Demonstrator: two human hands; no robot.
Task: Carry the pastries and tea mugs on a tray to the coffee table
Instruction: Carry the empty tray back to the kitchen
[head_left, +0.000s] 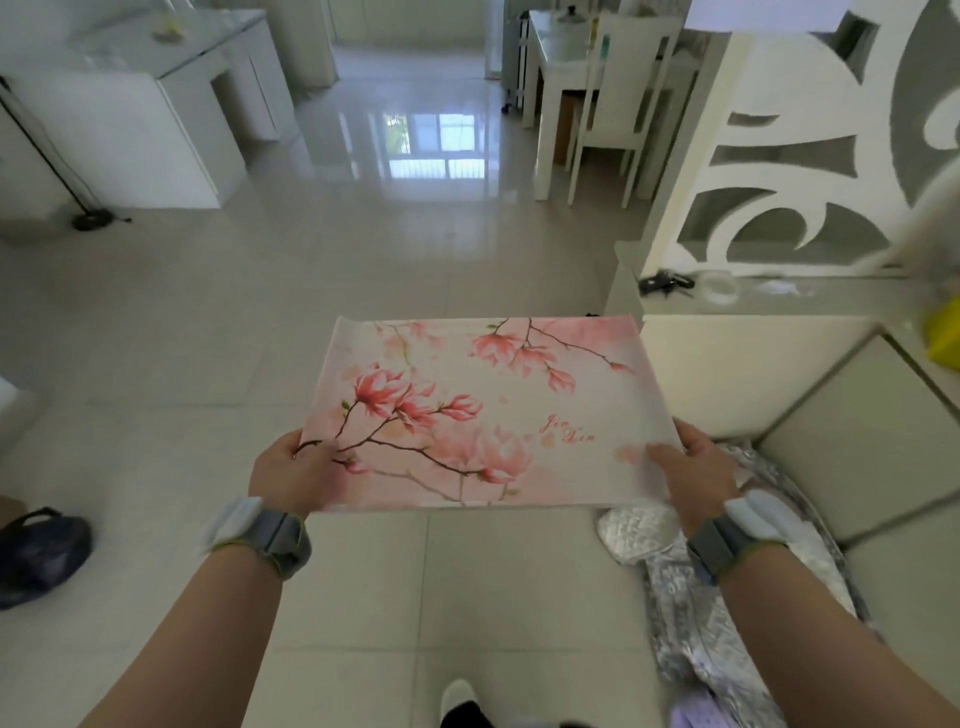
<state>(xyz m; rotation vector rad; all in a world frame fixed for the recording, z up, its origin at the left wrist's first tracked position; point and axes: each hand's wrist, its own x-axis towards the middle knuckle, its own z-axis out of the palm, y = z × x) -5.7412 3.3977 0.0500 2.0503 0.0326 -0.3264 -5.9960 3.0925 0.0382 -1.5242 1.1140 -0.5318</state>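
Fingers (318, 453) of the left hand (288, 475) and right hand (696, 467) pinch the near corners of the tray (467, 405), held bare above the floor (363, 260), so I think it is best carried flat and steady to go get the pastries and mugs.

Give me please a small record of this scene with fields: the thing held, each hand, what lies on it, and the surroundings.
Held thing: floral tray, roughly level above the tiled floor
Left hand: grips the tray's near left corner, thumb on top
Right hand: grips the tray's near right corner, thumb on top
Load: nothing on the tray; no pastries or mugs in view
Surroundings: white table and chair far right, carved white screen at right, pale sofa near right, dark sandal on the floor at left
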